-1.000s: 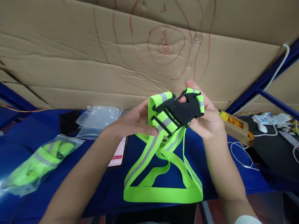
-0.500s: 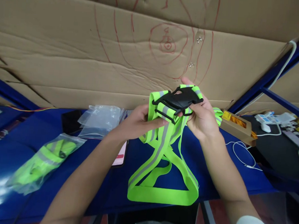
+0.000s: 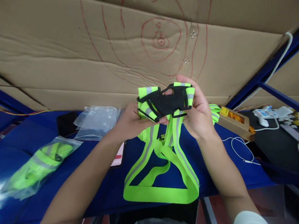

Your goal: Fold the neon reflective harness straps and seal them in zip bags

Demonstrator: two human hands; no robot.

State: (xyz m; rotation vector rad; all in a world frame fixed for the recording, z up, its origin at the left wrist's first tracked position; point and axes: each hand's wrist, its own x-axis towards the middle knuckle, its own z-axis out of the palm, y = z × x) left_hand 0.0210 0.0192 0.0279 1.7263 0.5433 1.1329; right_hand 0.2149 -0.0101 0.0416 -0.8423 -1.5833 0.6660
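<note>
Both of my hands hold a neon-green reflective strap harness (image 3: 160, 195) with grey stripes, up at its black plastic side-release buckle (image 3: 172, 100). My left hand (image 3: 132, 121) grips the buckle's left end and the webbing there, its fingers partly hidden behind the straps. Around the right end, my right hand (image 3: 199, 112) has its thumb in front and fingers behind. The buckle's two halves appear joined. Below it, the straps hang down and cross, and a wide green band forms a loop at the table's front edge.
On the blue table (image 3: 83, 175) lie a bagged green strap (image 3: 42, 162), clear plastic bags (image 3: 97, 122) and a phone (image 3: 118, 156) partly under my left forearm. At right are a cardboard box (image 3: 237, 123), a white cable (image 3: 241, 151) and more green straps (image 3: 214, 112). Cardboard (image 3: 54, 44) stands behind.
The buckle has turned to face me more and moved slightly left with both hands. The hanging straps have spread apart. The whole view has shifted a little.
</note>
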